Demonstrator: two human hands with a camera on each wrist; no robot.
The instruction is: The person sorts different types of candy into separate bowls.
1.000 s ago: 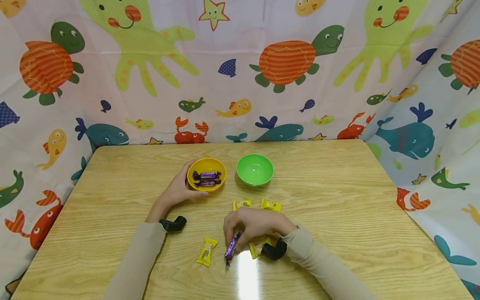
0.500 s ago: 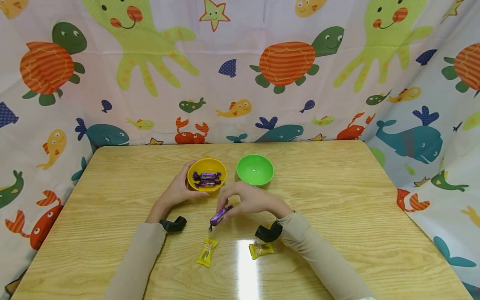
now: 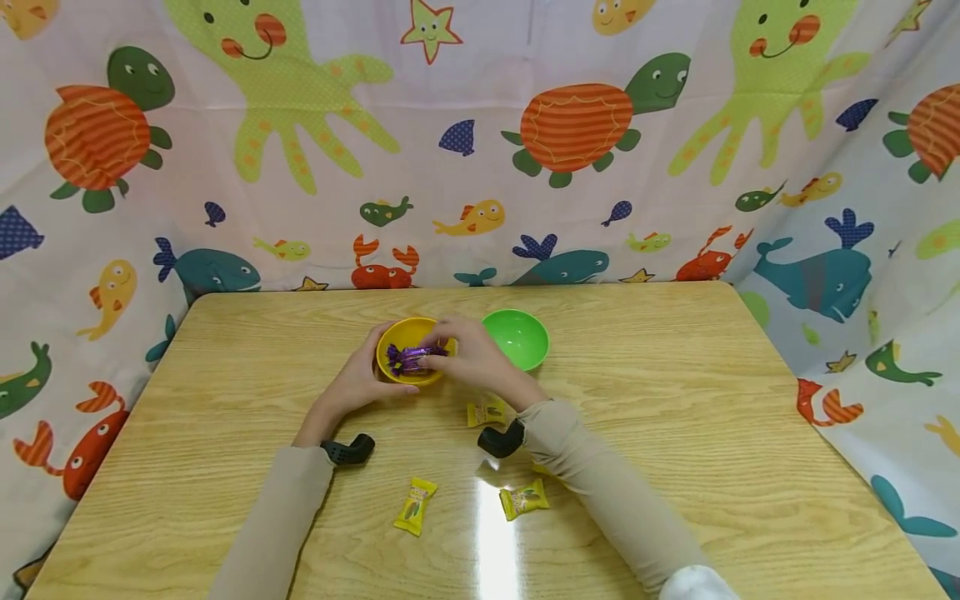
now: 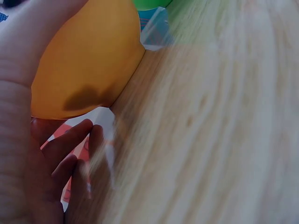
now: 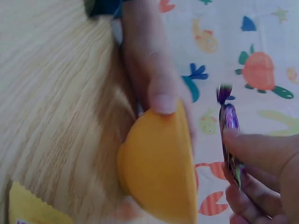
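Note:
My left hand (image 3: pixel 356 377) grips the side of a yellow bowl (image 3: pixel 405 332), thumb near and fingers behind. In the left wrist view the bowl's outer wall (image 4: pixel 93 56) fills the upper left. My right hand (image 3: pixel 480 357) is over this bowl and pinches a purple wrapped candy (image 5: pixel 230 116) between thumb and fingers. In the right wrist view the candy is held above the rim, apart from the bowl. Other purple candies lie inside the bowl, mostly hidden in the head view by the held one.
A green bowl (image 3: pixel 525 342) stands right of the yellow one, partly behind my right hand. Yellow wrapped candies lie nearer on the wooden table (image 3: pixel 660 375): one at left (image 3: pixel 415 506), one at right (image 3: pixel 523 499), and one (image 3: pixel 484 414) beside my right wrist. Another is mostly hidden under the sleeve.
My right hand has lifted the purple candy from the table and carried it forward and left to above the yellow bowl. The left hand has kept its hold on the bowl.

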